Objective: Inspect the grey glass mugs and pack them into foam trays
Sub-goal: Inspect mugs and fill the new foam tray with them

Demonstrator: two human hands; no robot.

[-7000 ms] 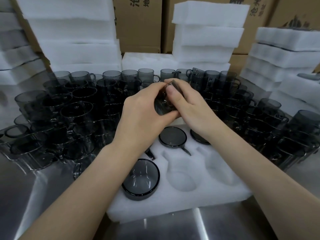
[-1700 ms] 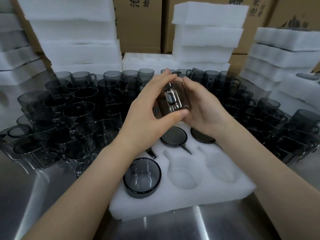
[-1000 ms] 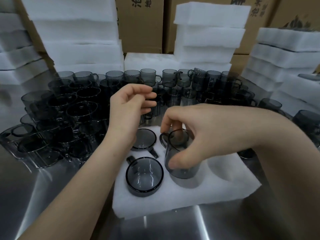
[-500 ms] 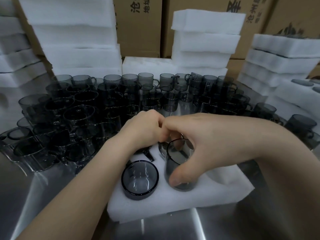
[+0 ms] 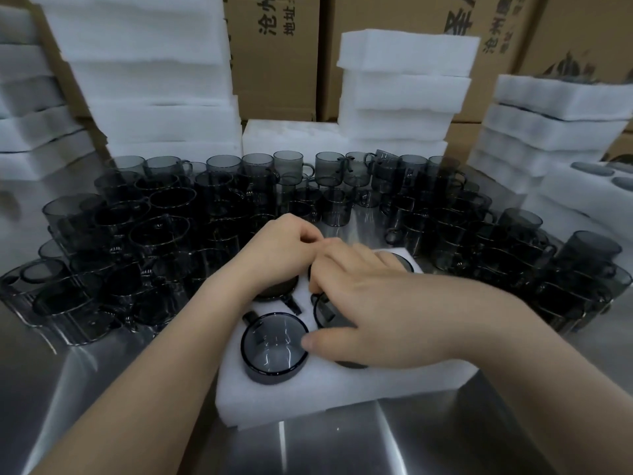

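My right hand lay flat, fingers straight and close together, pressing down on the grey mug seated in the front middle pocket of the foam tray. My thumb reached toward the second mug in the tray's front left pocket. My left hand sat over the tray's rear left pocket with its fingers curled under; whether they pinched anything I could not tell. Loose mugs crowded behind and to both sides of the tray, with foam stacks beyond them.
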